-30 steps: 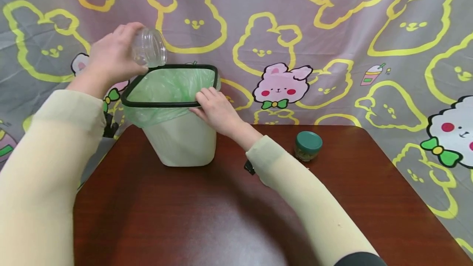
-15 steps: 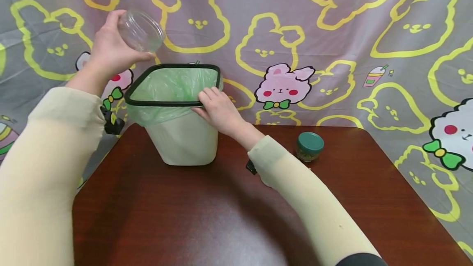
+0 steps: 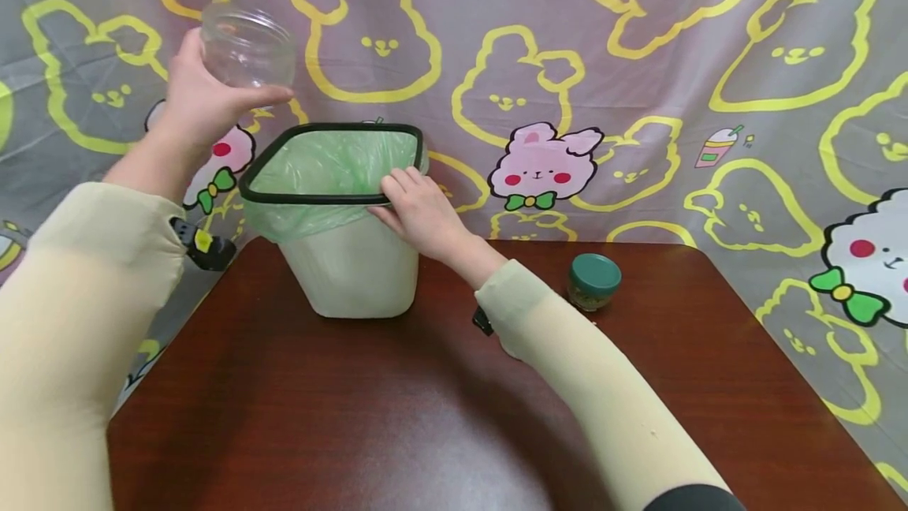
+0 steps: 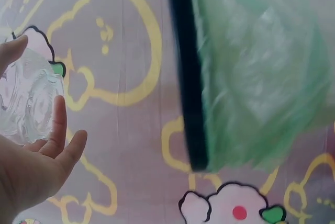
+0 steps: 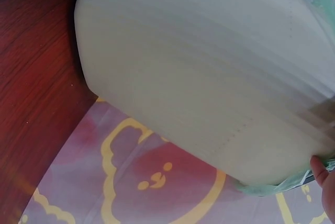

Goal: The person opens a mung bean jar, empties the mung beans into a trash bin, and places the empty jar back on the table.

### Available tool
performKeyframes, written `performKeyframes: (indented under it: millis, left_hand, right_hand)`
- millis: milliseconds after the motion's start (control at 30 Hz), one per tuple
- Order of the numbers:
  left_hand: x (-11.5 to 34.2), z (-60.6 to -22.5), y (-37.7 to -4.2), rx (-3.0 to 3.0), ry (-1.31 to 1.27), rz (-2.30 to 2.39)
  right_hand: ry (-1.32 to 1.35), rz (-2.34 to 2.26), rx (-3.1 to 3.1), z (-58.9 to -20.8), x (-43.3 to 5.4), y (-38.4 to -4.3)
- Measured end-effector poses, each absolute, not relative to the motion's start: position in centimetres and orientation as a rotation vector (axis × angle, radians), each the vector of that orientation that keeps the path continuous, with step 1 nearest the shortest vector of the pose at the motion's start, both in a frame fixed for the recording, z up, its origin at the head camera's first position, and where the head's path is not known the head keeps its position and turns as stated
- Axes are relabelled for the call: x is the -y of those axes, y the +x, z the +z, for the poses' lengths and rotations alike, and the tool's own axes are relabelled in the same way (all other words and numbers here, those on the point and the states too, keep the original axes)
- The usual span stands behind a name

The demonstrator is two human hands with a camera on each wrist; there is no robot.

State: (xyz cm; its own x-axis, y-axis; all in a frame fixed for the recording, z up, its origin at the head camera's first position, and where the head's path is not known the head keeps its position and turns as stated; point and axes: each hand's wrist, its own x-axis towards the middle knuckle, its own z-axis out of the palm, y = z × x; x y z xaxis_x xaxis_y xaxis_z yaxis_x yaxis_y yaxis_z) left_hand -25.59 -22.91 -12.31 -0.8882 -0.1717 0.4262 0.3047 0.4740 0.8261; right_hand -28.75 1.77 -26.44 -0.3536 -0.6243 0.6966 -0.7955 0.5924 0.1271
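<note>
My left hand (image 3: 202,89) grips a clear glass jar (image 3: 248,50) with no lid, held nearly upright above and left of the bin. The jar (image 4: 31,98) looks see-through in the left wrist view, with fingers curved round it. A pale trash bin (image 3: 355,274) with a black rim (image 3: 312,199) stands on the table, lined with a green plastic bag (image 3: 312,168). My right hand (image 3: 422,211) holds the bin's near right corner, fingers over the rim and thumb below. In the right wrist view, the thumb (image 5: 317,169) lies by the bag's edge.
On the brown table (image 3: 355,416), a small glass jar with a green lid (image 3: 594,281) stands to the right, behind my right forearm. A patterned cloth (image 3: 638,46) hangs behind the table.
My left hand has raised the glass jar up and left, away from the bin, and turned it from sideways, mouth right, to nearly upright. The right hand has stayed on the rim.
</note>
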Motion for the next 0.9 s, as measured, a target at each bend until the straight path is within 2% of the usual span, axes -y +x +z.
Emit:
performKeyframes:
  millis: [400,900]
  left_hand:
    - [22.8,-16.1,-23.2,1.862,-0.419,-1.928]
    - [23.4,-22.4,-20.2,1.538,-0.741,-2.120]
  right_hand:
    - [1.126,0.296,2.098,-26.6,-1.7,-28.8]
    - [1.172,0.213,2.216,-25.4,-2.3,-28.6]
